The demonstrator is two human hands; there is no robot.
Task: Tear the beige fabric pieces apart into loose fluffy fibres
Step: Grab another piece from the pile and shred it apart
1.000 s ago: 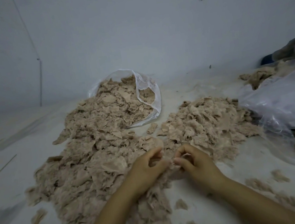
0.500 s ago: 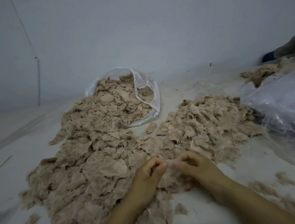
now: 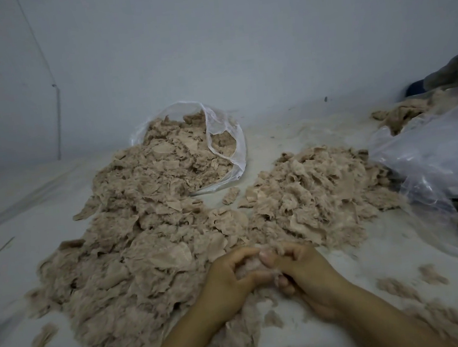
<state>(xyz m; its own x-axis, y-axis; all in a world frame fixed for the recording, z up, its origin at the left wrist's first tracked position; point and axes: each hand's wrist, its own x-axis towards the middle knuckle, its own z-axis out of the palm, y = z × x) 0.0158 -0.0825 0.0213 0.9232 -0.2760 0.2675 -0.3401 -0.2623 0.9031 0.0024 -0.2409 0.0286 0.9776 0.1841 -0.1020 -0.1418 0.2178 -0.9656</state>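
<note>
A big heap of beige fabric pieces [image 3: 144, 240] spreads over the white floor from a clear plastic bag [image 3: 227, 145] down to the near edge. A second, fluffier beige pile [image 3: 315, 192] lies to its right. My left hand [image 3: 229, 284] and my right hand [image 3: 305, 273] meet fingertip to fingertip low in the middle. Both pinch one small beige fabric piece [image 3: 250, 268] between curled fingers and thumbs. Most of that piece is hidden by the fingers.
A large crumpled clear plastic sheet [image 3: 443, 160] lies at the right, with more beige scraps [image 3: 398, 117] and a grey cloth [image 3: 456, 70] behind it. Loose tufts [image 3: 433, 275] dot the floor at the lower right. A pale wall [image 3: 207, 47] stands behind.
Both hands have drawn slightly nearer and closed together; the fingers now curl tighter round the small piece between them. The piles have not moved.
</note>
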